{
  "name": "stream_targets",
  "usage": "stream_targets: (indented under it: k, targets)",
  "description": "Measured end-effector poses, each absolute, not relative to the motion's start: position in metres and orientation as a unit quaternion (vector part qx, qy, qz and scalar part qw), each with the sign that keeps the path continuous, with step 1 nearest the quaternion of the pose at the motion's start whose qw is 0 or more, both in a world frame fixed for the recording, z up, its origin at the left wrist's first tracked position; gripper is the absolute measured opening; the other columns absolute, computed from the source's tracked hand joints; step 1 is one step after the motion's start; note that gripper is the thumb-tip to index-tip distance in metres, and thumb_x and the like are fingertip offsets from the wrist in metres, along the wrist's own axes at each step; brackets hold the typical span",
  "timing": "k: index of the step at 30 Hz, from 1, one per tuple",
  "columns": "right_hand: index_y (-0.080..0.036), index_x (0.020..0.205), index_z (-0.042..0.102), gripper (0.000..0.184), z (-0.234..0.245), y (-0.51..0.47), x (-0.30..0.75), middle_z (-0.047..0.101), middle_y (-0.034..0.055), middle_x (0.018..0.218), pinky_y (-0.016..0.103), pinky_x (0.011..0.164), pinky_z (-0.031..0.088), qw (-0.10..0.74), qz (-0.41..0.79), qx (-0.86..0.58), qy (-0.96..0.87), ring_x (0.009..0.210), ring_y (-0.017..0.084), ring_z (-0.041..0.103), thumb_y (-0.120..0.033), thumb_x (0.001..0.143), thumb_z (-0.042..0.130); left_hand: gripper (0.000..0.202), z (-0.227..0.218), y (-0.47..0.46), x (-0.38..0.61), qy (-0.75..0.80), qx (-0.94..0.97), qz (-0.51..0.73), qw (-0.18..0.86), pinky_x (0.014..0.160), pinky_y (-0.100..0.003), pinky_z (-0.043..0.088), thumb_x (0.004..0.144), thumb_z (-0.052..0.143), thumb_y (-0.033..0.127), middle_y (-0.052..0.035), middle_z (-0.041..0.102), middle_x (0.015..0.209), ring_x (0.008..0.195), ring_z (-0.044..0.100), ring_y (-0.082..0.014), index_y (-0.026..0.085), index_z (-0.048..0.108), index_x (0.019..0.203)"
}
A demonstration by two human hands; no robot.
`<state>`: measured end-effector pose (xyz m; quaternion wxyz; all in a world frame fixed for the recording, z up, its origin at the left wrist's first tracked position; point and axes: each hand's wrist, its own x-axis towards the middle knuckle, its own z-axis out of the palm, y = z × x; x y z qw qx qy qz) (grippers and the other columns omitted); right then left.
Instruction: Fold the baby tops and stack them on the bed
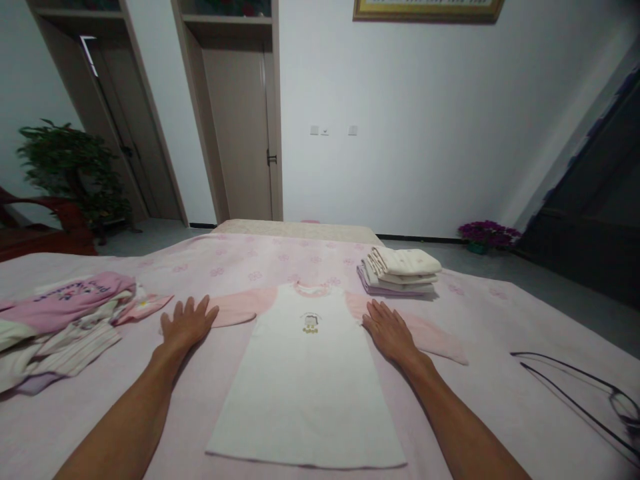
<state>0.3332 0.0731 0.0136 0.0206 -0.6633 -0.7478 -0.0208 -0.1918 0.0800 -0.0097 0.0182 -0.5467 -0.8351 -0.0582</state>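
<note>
A small white shirt (pixel 307 380) with pink sleeves lies spread flat, front up, on the pink bed cover (pixel 250 267). My left hand (pixel 187 322) rests flat on its left pink sleeve, fingers stretched out. Over on the other side, my right hand (pixel 389 328) lies flat on the right pink sleeve, fingers apart. Neither hand holds anything.
A loose heap of pink and white clothes (pixel 60 320) lies at the left. A stack of folded garments (pixel 400 270) sits at the back right. A black wire hanger (pixel 590 393) lies at the right edge. Doors, a plant and a chair stand beyond the bed.
</note>
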Motion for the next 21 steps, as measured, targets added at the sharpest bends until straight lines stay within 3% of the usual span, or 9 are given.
stream_targets:
  k: [3, 6, 9, 13, 16, 21]
  targets:
    - [-0.013, 0.154, 0.034, 0.061, 0.015, 0.073, 0.338, 0.025, 0.0103, 0.162, 0.046, 0.12, 0.014, 0.009, -0.026, -0.669, -0.743, 0.15, 0.026, 0.019, -0.044, 0.103, 0.021, 0.064, -0.002, 0.08, -0.181, -0.844, -0.528, -0.069, 0.057, 0.109, -0.069, 0.017, 0.095, 0.03, 0.051, -0.0236, 0.042, 0.152, 0.142, 0.031, -0.0457, 0.015, 0.052, 0.143]
    - [-0.014, 0.154, 0.033, 0.061, 0.014, 0.074, 0.338, 0.026, 0.01, 0.162, 0.047, 0.12, 0.013, 0.014, -0.025, -0.678, -0.735, 0.151, 0.026, 0.019, -0.045, 0.103, 0.021, 0.055, 0.008, 0.085, -0.151, -0.759, -0.637, -0.116, 0.07, 0.114, -0.06, 0.022, 0.095, 0.033, 0.04, -0.0228, 0.05, 0.146, 0.142, 0.034, -0.0404, 0.009, 0.06, 0.131]
    - [-0.015, 0.155, 0.032, 0.061, 0.012, 0.075, 0.337, 0.025, 0.0094, 0.163, 0.047, 0.12, 0.013, 0.024, -0.019, -0.682, -0.731, 0.151, 0.026, 0.018, -0.045, 0.103, 0.021, 0.059, 0.013, 0.099, -0.114, -0.628, -0.756, -0.185, -0.001, 0.118, -0.048, 0.027, 0.099, 0.025, 0.039, -0.0182, 0.045, 0.151, 0.145, 0.033, -0.0311, 0.008, 0.049, 0.143]
    - [-0.015, 0.155, 0.032, 0.061, 0.01, 0.075, 0.337, 0.024, 0.0088, 0.163, 0.047, 0.12, 0.013, 0.029, -0.02, -0.683, -0.73, 0.151, 0.026, 0.018, -0.045, 0.103, 0.021, 0.063, 0.008, 0.12, -0.079, -0.557, -0.814, -0.152, -0.064, 0.117, -0.037, 0.032, 0.101, 0.019, 0.049, -0.0105, 0.045, 0.153, 0.143, 0.039, -0.0216, 0.016, 0.045, 0.148]
    - [-0.016, 0.155, 0.032, 0.062, 0.008, 0.076, 0.339, 0.025, 0.0081, 0.163, 0.048, 0.12, 0.012, 0.033, -0.019, -0.682, -0.73, 0.151, 0.026, 0.018, -0.046, 0.103, 0.02, 0.066, 0.003, 0.131, -0.076, -0.541, -0.828, -0.117, -0.09, 0.118, -0.038, 0.029, 0.1, 0.021, 0.054, -0.0112, 0.04, 0.156, 0.146, 0.035, -0.0224, 0.015, 0.045, 0.148]
    - [-0.017, 0.156, 0.03, 0.062, 0.007, 0.078, 0.344, 0.022, 0.0072, 0.164, 0.049, 0.12, 0.013, 0.026, -0.009, -0.686, -0.727, 0.151, 0.027, 0.017, -0.047, 0.102, 0.021, 0.066, 0.003, 0.132, -0.102, -0.572, -0.809, -0.082, -0.104, 0.119, -0.049, 0.021, 0.101, 0.018, 0.052, -0.0123, 0.027, 0.161, 0.15, 0.024, -0.0279, 0.017, 0.035, 0.154]
